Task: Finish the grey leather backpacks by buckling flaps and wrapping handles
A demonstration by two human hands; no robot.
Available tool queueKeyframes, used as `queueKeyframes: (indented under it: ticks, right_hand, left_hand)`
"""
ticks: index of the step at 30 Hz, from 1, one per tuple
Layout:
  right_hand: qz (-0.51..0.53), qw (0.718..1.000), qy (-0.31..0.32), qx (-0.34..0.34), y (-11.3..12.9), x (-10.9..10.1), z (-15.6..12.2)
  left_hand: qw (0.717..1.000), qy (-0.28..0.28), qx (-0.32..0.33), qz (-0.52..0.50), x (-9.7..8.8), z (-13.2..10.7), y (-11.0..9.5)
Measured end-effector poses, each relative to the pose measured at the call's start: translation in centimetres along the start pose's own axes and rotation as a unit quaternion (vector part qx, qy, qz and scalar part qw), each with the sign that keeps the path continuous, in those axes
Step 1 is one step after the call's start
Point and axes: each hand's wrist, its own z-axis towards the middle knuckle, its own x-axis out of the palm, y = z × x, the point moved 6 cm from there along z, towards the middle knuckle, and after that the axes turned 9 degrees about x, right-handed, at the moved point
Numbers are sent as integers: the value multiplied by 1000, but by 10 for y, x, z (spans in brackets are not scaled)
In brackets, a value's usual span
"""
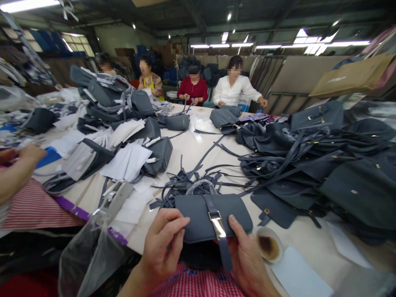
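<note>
A dark blue-grey handbag (193,214) is in front of me at the table's near edge, its flap facing up. Down the flap's middle runs a strap with a gold buckle (219,227), and the strap's loose end hangs over the flap edge. My right hand (247,258) grips the bag's right side, thumb on top of the flap and fingers underneath. At the left edge, my left hand (163,241) is closed with curled fingers against the bag; part of its grip is hidden. Just behind the bag lies a tangle of dark straps (185,183).
A dish of brown liquid (268,244) stands close to my right hand, beside a pale sheet (301,272). Dark bags pile up at right (297,165) and left (107,97). A plastic bag (93,255) hangs at the table edge. Several co-workers sit around; one's hands (21,165) show at left.
</note>
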Motion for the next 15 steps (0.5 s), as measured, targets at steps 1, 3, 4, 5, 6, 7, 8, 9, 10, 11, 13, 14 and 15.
queueKeyframes:
  ticks: [1,3,4,5,6,7,8,9,10,11,13,14,15]
  right_hand:
    - [-6,1000,5,4,0,1,0]
    - [-21,999,24,21,-1,4,-2]
    - [-27,999,34,32,-2,5,-2]
    - [-32,998,42,41,-2,7,-4]
    - [-37,997,49,47,-3,9,-5]
    - [-41,996,54,50,-2,10,-6]
    - [-44,996,59,51,-2,12,-7]
    - [-47,996,63,52,-1,13,-8]
    - [-50,995,66,53,-1,14,-8]
    - [-52,995,67,53,-1,15,-9]
    - [-55,995,71,52,-1,15,-9]
    - [-58,994,74,51,-2,15,-9]
    - [-61,994,77,49,-2,15,-9]
  left_hand:
    - [1000,8,4,3,-1,3,-4]
    - [998,44,34,11,3,8,-11]
    - [996,64,62,16,6,10,-16]
    - [992,82,89,22,10,12,-20]
    - [988,96,113,30,14,14,-23]
    - [985,107,132,38,18,16,-26]
    - [982,115,145,45,21,18,-27]
    - [979,123,155,51,25,19,-28]
    - [976,131,165,53,27,21,-29]
    - [974,136,174,54,29,22,-29]
    - [969,142,192,56,31,24,-31]
    - [968,144,199,57,32,24,-31]
    - [966,148,204,56,33,25,-32]
